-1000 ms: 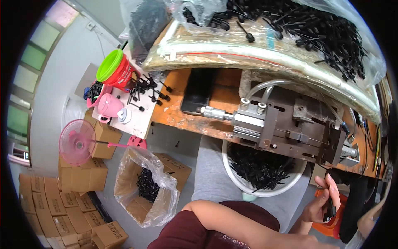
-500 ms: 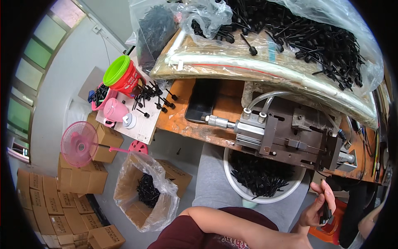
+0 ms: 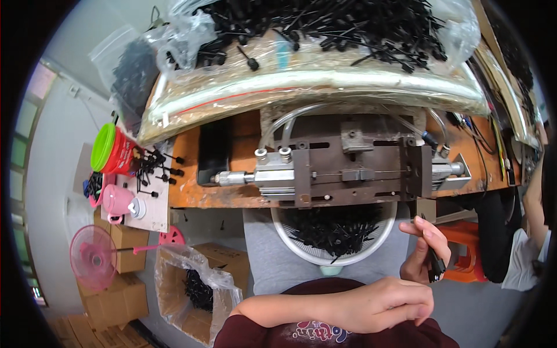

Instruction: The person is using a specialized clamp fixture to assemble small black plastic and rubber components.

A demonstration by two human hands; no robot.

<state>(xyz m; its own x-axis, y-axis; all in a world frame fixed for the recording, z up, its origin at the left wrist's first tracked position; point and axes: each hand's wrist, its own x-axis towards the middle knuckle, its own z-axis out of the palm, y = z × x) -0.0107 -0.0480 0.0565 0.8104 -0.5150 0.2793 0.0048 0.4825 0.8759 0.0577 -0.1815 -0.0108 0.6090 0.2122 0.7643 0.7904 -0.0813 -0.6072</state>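
My right hand point(image 3: 426, 249) is raised to the right of the basket, its fingers closed round a few thin black plastic rods point(image 3: 436, 268) with thicker ends. Across my body lies my left forearm, and my left hand point(image 3: 400, 304) is just below the right one. Its fingers are curled together; whatever may be in them is hidden. A white basket point(image 3: 307, 255) heaped with black rods point(image 3: 333, 231) sits on my lap. Above it, on the bench edge, stands a metal clamping fixture point(image 3: 360, 174) with air cylinders and a small grey block point(image 3: 358, 174) in its middle.
Behind the fixture, a plastic-wrapped tray point(image 3: 313, 84) bears a large pile of black rods point(image 3: 348, 29). On the left are a red bucket point(image 3: 123, 152), a pink cup point(image 3: 118, 201), a pink fan point(image 3: 96, 258) and a bag-lined carton point(image 3: 168, 290). A person's arm point(image 3: 534, 197) is at far right.
The view has swung right, so the bench appears further left. My left hand has come into sight beneath the right hand, which still grips the black rods.
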